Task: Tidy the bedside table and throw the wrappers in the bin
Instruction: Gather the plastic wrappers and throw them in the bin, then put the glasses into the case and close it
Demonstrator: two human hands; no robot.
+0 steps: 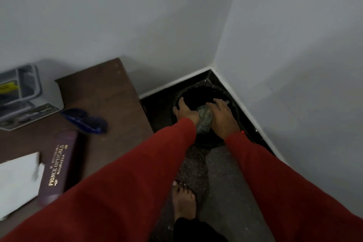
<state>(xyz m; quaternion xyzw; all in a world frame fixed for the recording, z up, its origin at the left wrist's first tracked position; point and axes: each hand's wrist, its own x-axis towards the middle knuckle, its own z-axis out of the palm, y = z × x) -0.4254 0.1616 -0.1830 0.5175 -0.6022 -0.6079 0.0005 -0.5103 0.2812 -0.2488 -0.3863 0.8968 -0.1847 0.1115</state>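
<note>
Gold lettering on the purple glasses case (59,167) reads "PRINCE OPTICALS" with "ROURKELA" beneath; a smaller line above it is too blurred to read. The case lies on the dark wooden bedside table (110,92) with its long axis running from the near edge towards the wall, beside a white sheet of paper (17,180). Further back on the table sits a blue wrapper (86,120), crumpled and stretched diagonally, and behind it a grey box (23,94) with a yellow label whose writing cannot be made out. In the corner of the room, hemmed in by the two walls and the side of the table, stands a round black bin (229,110). Both hands are over its mouth: the left hand (184,112) has its fingers spread on the rim, holding nothing, while the right hand (224,118) presses on a crumpled greenish wrapper (204,120) lodged between the two hands, its length pointing into the bin. A bare foot (183,200) stands on the narrow strip of floor before the bin.
</note>
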